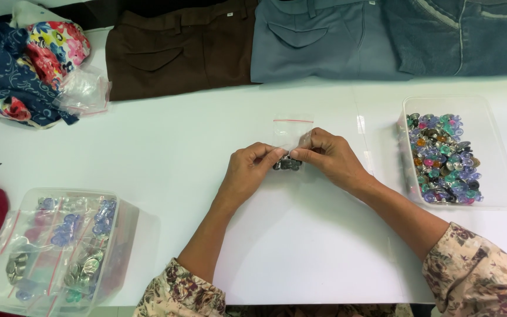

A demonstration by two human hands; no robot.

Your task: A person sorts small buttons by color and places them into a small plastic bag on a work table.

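Observation:
My left hand (249,169) and my right hand (328,154) meet at the middle of the white table (171,152), both pinching a small clear zip bag (291,130) with a red seal strip. The bag lies flat with its open end pointing away from me. Several dark metallic buttons (287,165) sit bunched in its near end, between my fingertips. Both sleeves are floral-patterned.
A clear tub (500,176) at right holds several mixed coloured buttons (444,158). At lower left a clear box (60,246) holds filled bags of sorted buttons. Brown (177,50), grey-blue (318,41) and denim (470,35) trousers line the far edge. Floral cloth (24,64) and a plastic bag (83,91) lie at far left.

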